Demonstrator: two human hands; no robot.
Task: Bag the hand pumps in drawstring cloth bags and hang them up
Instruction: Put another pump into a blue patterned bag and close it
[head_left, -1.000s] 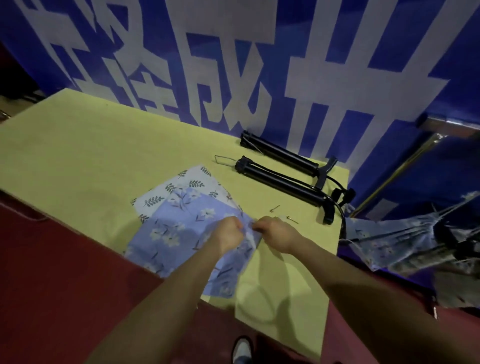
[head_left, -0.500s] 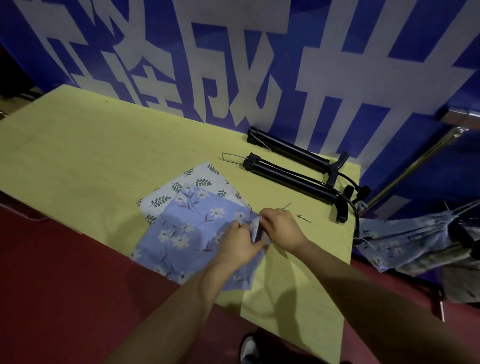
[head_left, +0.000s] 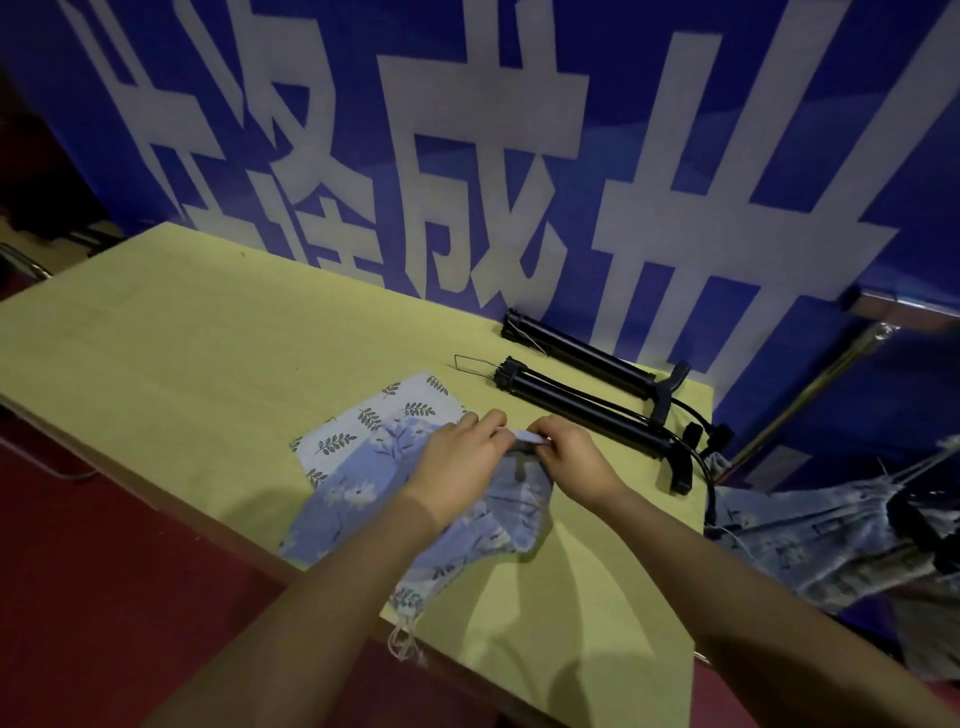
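Note:
A blue floral drawstring bag (head_left: 358, 493) lies on the yellow table (head_left: 182, 353), its mouth end lifted and bunched between my hands. My left hand (head_left: 457, 462) and my right hand (head_left: 571, 457) each pinch the bag's rim at the top. Under it lies a white bag with a leaf print (head_left: 363, 421). Two black hand pumps lie behind my hands: the nearer pump (head_left: 582, 410) and the farther pump (head_left: 582, 351) by the wall, both with hoses at their right ends.
A blue banner (head_left: 467, 156) with white characters backs the table. To the right, several filled floral bags (head_left: 831, 535) hang beyond the table's edge near a metal rail (head_left: 810, 389). Red floor (head_left: 104, 597) lies in front.
The bag's mouth has been lifted off the table and gathered between both hands; my hands moved slightly up toward the pumps, and the bag's lower corner now hangs over the front edge.

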